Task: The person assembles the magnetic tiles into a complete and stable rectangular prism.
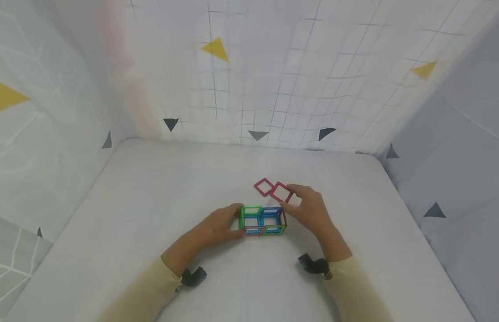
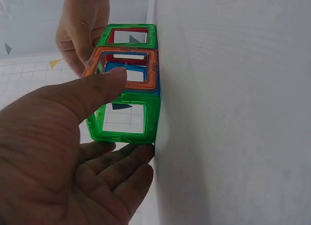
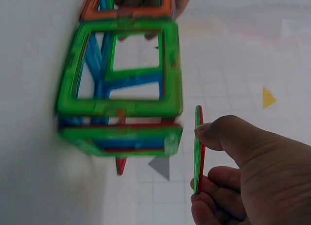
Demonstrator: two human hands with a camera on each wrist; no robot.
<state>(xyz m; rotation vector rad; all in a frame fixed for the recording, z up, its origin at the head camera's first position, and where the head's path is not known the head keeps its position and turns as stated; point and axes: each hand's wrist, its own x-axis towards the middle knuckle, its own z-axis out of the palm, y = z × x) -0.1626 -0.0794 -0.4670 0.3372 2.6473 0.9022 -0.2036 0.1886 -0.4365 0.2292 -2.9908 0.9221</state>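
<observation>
A small open-topped box of magnetic tiles, in green, blue, orange and red, stands on the white table in the head view. My left hand grips its left end. The left wrist view shows the thumb over an orange tile and the other fingers behind the green end. Just beyond the box's right end, my right hand pinches a red square magnetic tile between thumb and fingers. Seen edge-on in the right wrist view, this tile shows green along one side.
Another red square tile lies behind the box, its corner meeting the held tile in the head view. A white patterned backdrop rises at the table's far edge, with grey panels at both sides. Dark wrist mounts sit at both cuffs.
</observation>
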